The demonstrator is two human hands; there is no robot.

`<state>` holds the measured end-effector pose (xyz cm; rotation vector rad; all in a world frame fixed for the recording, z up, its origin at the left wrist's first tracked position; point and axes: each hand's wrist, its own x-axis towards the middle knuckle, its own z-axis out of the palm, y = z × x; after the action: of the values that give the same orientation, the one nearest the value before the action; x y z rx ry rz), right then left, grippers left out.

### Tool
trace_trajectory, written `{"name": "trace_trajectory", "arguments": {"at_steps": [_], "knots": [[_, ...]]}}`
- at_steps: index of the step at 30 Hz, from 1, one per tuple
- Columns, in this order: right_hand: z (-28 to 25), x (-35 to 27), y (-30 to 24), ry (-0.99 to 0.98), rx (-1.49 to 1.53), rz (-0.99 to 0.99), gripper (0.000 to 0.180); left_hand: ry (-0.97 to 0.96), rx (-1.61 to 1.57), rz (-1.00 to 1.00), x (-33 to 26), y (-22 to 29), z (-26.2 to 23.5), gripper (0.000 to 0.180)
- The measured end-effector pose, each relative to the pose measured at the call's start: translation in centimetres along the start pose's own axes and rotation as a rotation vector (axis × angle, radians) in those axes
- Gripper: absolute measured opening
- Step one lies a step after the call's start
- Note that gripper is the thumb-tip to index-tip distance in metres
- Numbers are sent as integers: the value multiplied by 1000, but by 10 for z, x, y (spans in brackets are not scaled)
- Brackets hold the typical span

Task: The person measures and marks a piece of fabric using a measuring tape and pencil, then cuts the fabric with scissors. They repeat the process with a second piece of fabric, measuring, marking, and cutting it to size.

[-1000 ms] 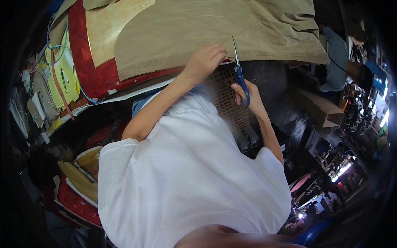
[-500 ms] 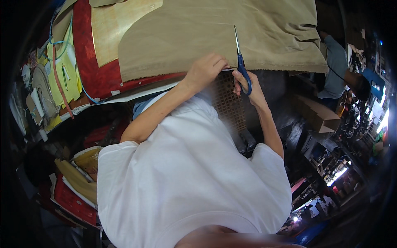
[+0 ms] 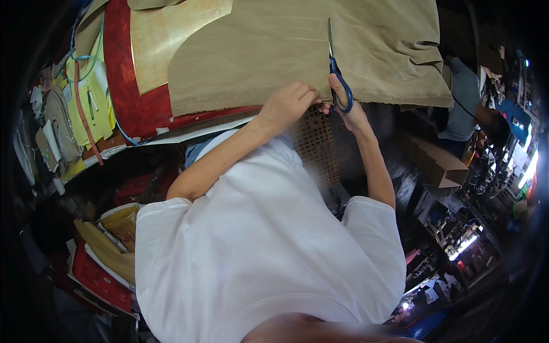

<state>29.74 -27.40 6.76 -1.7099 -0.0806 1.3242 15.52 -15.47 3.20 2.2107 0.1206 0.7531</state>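
A wide piece of khaki fabric (image 3: 246, 66) lies over the worktable, its frayed near edge hanging just past the table's edge. My left hand (image 3: 290, 104) is closed, pinching that near edge with thumb and fingertips. Right beside it, my right hand (image 3: 355, 118) grips a pair of scissors (image 3: 334, 67) by the blue handles. Their metal blade points away from me over the fabric; only one blade shows on top, and the other is hidden. Creases run through the fabric's right part.
A red surface (image 3: 123, 74) with a pale yellowish board (image 3: 166, 48) shows left of the fabric. Yellow sheets (image 3: 86, 117) and a blue cord lie farther left. A person in a grey shirt (image 3: 464, 97) is at the right, near an open cardboard box (image 3: 437, 163).
My right hand and the scissors have moved farther from me, the blade reaching deeper across the fabric. My left hand has shifted slightly right along the edge.
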Motion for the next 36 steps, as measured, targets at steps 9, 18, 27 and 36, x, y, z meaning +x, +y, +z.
{"name": "trace_trajectory", "arguments": {"at_steps": [9,18,27,36], "knots": [[-19,4,-9,-205,-25,-15,45,10,-38,-59,-7,-9,1,14],[-82,11,-65,-764,-63,237,77,72,-24,-187,-8,-17,-15,10],[-67,8,-78,-754,10,376,85,115,-157,-371,-11,-19,-19,13],[-109,85,-156,-682,-691,257,73,85,-108,-305,-21,-15,-28,13]]}}
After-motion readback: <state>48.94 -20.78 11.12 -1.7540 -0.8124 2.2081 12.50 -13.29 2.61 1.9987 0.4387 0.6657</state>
